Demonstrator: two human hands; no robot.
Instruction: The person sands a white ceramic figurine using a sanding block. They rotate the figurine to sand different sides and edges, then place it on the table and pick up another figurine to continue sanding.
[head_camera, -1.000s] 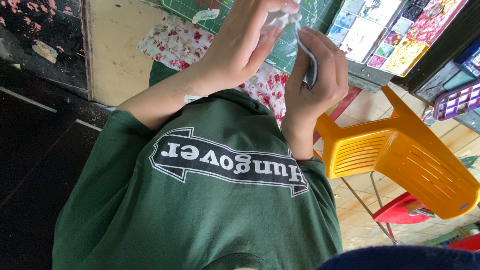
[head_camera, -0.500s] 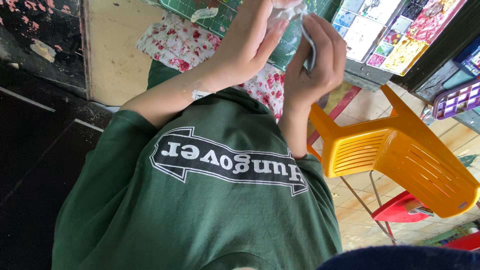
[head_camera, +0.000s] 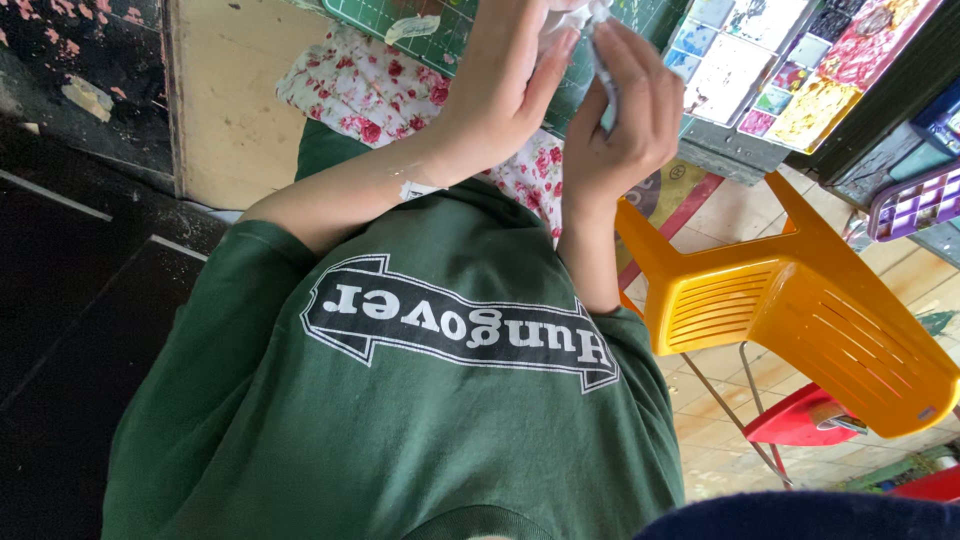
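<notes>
Currently gripping one white crumpled wad (head_camera: 572, 14) with left hand (head_camera: 505, 85), right hand (head_camera: 625, 110) pinching one thin tool (head_camera: 603, 72); one yellow chair (head_camera: 800, 305) sitting beside.

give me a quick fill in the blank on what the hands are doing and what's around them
1. The left hand and right hand meet over a crumpled ____ wad.
2. The plastic chair to the right is ____ in colour.
3. The cloth under the green cutting mat has a ____ print.
4. The person's t-shirt is ____.

Missing words: white; yellow; floral; green
</notes>
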